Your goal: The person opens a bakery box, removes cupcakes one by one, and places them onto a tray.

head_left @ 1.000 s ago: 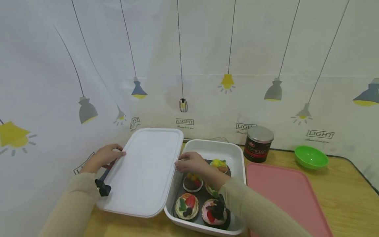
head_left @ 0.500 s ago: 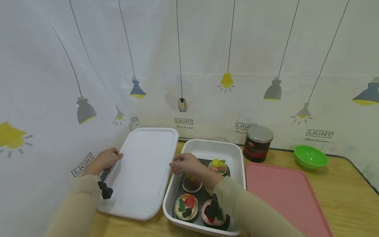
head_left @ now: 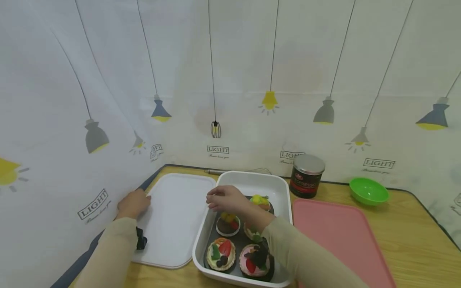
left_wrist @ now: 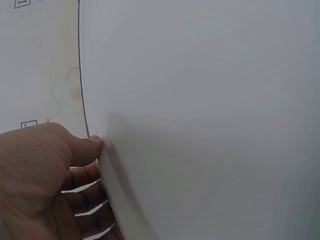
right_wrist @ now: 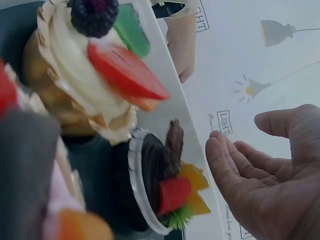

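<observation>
A white rectangular tray lies at the left of the table, close to the wall. My left hand pinches its left edge; in the left wrist view the thumb lies on top and the fingers curl beneath. My right hand hovers over the left side of a deep white box, fingers loosely bent around nothing. In the box, several small fruit-topped cakes sit on a dark tin, among them a strawberry tart, a chocolate cupcake and a pink-cream tart. My right forearm covers part of them.
A pink tray lies right of the box. Behind it stand an espresso tin with a silver lid and a green bowl. A whisk lies behind the box, against the lamp-printed wall sheet.
The white tray has come down from a tilted stance to lie lower at the left, the left hand going down with it. The right hand has parted from its right edge.
</observation>
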`<state>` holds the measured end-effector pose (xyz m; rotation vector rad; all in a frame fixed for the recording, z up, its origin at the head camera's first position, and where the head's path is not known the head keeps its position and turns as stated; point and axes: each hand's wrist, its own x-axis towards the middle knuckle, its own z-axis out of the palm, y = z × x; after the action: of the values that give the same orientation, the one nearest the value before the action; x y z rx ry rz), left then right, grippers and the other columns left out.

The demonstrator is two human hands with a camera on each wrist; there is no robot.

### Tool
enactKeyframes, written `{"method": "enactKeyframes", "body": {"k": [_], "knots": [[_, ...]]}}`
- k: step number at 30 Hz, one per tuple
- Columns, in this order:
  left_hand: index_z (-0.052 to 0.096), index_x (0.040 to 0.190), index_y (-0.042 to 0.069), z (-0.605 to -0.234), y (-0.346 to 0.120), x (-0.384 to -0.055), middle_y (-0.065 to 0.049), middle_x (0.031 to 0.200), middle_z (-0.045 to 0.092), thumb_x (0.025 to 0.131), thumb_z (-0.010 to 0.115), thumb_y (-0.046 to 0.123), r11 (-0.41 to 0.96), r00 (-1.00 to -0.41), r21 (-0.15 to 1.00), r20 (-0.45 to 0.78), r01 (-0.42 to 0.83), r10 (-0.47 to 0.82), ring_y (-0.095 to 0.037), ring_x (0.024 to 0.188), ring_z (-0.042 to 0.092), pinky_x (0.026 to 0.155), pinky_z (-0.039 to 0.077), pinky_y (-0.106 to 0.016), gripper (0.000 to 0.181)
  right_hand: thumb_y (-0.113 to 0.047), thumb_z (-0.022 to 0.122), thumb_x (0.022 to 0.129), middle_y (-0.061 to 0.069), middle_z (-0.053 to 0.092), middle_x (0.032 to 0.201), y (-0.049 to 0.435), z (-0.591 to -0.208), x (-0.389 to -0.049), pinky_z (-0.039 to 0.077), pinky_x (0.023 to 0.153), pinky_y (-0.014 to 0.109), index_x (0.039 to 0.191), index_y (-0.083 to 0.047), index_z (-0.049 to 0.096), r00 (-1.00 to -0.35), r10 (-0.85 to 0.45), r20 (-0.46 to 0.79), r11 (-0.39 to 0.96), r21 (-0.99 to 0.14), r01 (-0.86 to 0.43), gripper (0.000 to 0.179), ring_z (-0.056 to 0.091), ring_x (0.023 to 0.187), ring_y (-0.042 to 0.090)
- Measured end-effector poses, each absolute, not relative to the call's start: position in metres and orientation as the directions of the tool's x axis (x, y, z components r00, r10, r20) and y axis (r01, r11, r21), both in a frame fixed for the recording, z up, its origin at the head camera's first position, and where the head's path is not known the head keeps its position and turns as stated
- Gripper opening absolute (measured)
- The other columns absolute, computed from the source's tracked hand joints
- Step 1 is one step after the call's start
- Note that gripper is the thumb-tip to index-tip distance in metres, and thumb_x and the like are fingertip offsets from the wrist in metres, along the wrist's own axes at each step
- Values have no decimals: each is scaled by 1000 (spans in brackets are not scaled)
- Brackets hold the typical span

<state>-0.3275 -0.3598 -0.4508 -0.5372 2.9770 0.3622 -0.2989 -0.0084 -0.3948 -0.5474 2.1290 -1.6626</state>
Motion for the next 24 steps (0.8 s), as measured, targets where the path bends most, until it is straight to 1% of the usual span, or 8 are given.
{"method": "enactKeyframes", "body": {"k": [3,8,12,14,19,22,24], "knots": [[64,102,-11,-449,-356,-327,-23,85,62,101,50,27,913,-930,183,-116,-364,-348,-35,81,61,75,50,-52,40,-18,61,100,16,71,110,-2,-393,-301,57,86,43,122,5,64,-850,-527,-31,225,-969,-104,32,70,100,30],[67,87,-6,-441,-353,-322,-19,78,62,96,53,20,924,-938,170,-119,-342,-325,-33,76,60,74,48,-53,31,-22,61,101,12,71,114,10,-387,-302,55,91,49,123,0,64,-842,-539,-16,238,-962,-134,32,68,105,30],[67,84,-4,-439,-355,-322,-19,78,62,97,53,20,928,-942,172,-128,-330,-311,-33,76,58,74,47,-53,31,-26,63,100,10,72,114,23,-377,-300,54,90,51,126,-5,65,-844,-537,4,284,-941,-185,33,67,105,28],[65,88,-6,-439,-357,-322,-20,79,61,97,54,21,928,-943,176,-123,-329,-311,-34,76,59,73,48,-53,31,-27,63,100,8,72,115,30,-373,-300,54,90,50,127,-7,64,-837,-546,29,284,-934,-218,34,66,108,27],[56,108,-13,-437,-356,-326,-27,89,59,96,57,23,927,-950,207,-82,-312,-302,-41,84,61,73,50,-56,38,-24,59,103,7,70,121,54,-362,-300,51,95,43,133,-7,60,-800,-589,113,220,-931,-293,34,62,115,25],[53,116,-14,-431,-349,-332,-31,99,57,96,59,25,937,-963,223,-44,-268,-265,-46,93,59,76,49,-59,44,-25,58,104,5,69,123,71,-355,-299,51,96,41,133,-11,60,-800,-586,131,229,-920,-318,33,61,116,24],[51,121,-13,-426,-342,-337,-34,106,55,96,60,27,944,-971,232,-28,-236,-236,-49,99,56,80,47,-62,48,-27,58,103,4,69,123,83,-351,-298,51,96,43,133,-13,60,-810,-573,126,252,-913,-320,33,61,117,25]]}}
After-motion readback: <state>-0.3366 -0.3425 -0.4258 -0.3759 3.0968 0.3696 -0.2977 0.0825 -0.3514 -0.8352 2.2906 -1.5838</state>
